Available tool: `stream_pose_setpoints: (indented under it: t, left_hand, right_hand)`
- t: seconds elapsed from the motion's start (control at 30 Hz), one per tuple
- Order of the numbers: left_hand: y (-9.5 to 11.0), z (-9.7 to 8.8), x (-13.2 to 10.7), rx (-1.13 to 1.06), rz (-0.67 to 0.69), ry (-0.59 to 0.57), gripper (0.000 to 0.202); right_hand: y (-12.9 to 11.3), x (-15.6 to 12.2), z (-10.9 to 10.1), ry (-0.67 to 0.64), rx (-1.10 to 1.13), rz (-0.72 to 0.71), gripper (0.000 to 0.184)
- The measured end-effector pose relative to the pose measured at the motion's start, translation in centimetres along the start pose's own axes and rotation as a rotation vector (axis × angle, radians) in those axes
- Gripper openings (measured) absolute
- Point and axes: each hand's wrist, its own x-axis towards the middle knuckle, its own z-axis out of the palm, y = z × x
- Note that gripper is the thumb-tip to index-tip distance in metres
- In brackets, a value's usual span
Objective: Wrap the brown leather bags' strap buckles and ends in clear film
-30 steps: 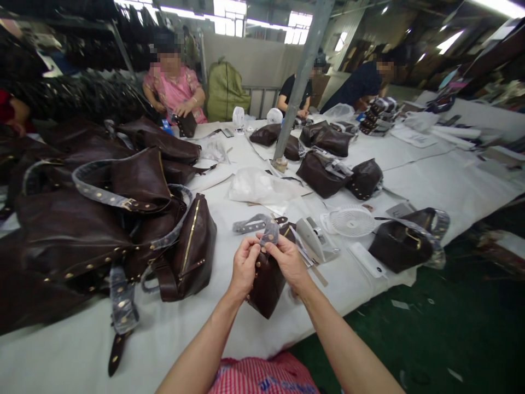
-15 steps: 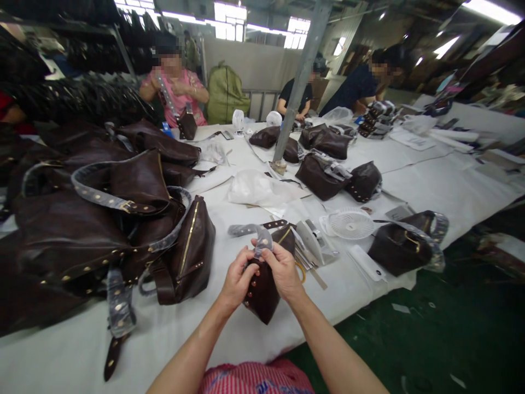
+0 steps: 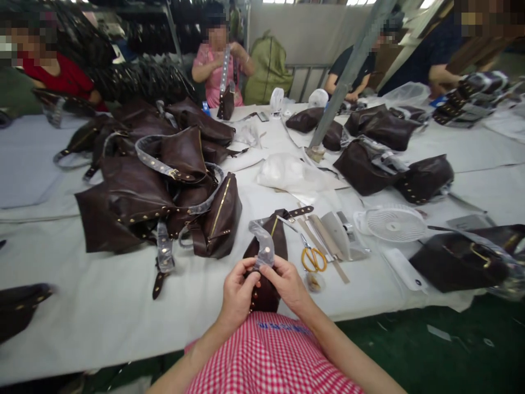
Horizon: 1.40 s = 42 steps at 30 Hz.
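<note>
Green sack (image 3: 267,72) bulging away at twelve o'clock, pink-clad co-worker (image 3: 214,87) at eleven, grey pole (image 3: 351,75) slanting between one and two, white fan (image 3: 395,223) at three!

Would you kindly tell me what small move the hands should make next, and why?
Perhaps the right hand should press the plastic-wrapped strap against the brown bag, since it and the left hand already meet at the strap's lower end, over that bag.

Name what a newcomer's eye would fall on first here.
The heap of dark brown bags on the left of the white table, a gold zip showing, draws the eye first. Then, front and centre, the left hand and right hand pinch a plastic-wrapped strap over a studded bag. Orange-handled scissors lie just right of them.
</note>
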Motion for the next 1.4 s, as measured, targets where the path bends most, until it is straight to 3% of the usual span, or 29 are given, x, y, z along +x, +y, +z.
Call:
stream_pose_setpoints:
  t: [0.13, 0.3, 0.4, 0.5, 0.6, 0.77, 0.93, 1.07, 1.17, 1.23, 1.3, 1.4]
  left_hand:
    - [-0.5, -0.2, 0.4, 0.013, -0.03, -0.031, 0.027]
    - [-0.5, -0.3, 0.5, 0.05, -0.059, -0.05, 0.015]
    - [-0.7, -0.5, 0.3, 0.087, -0.027, -0.055, 0.012]
    - [-0.6, -1.3, 0.4, 0.139, 0.016, -0.091, 0.01]
    - [0.6, -2.5, 1.2, 0.094, 0.041, -0.16, 0.02]
    - [4.5, -3.6, 3.8, 0.036, -0.007, -0.311, 0.035]
    - [6.2, -2.4, 5.1, 0.128, -0.094, -0.24, 0.032]
    - [6.3, -1.2, 4.2, -0.004, -0.081, -0.164, 0.027]
    - [6.4, -0.4, 3.2, -0.034, -0.049, -0.132, 0.025]
    - [6.3, 0.0, 2.8, -0.06, -0.068, -0.15, 0.025]
    - [5.9, 0.3, 2.5, -0.074, -0.106, -0.185, 0.027]
    - [4.3, -0.2, 1.9, 0.005, -0.135, -0.217, 0.026]
  right_hand:
    - [0.5, -0.3, -1.1, -0.077, -0.095, 0.01, 0.032]
    - [0.3, 0.9, -1.7, -0.086, 0.214, 0.111, 0.046]
    - [-0.1, 1.3, -1.2, -0.085, 0.231, 0.138, 0.04]
    - [-0.3, 0.8, -0.5, -0.064, 0.116, 0.047, 0.031]
    - [-0.7, 0.5, -0.2, -0.063, 0.021, -0.068, 0.023]
    - [-1.7, 0.8, 0.1, -0.158, -0.158, -0.274, 0.019]
    - [-1.2, 0.7, 0.5, -0.182, -0.255, -0.317, 0.009]
    - [-0.9, 1.7, -0.4, -0.237, -0.152, -0.198, 0.021]
    - [-1.8, 3.9, -1.2, -0.294, 0.21, 0.061, 0.051]
    - [-2.8, 5.9, -1.3, -0.339, 0.484, 0.243, 0.061]
    - [-3.8, 7.6, -0.8, -0.294, 0.676, 0.343, 0.051]
    - [-4.8, 9.1, 0.2, -0.1, 0.802, 0.315, 0.027]
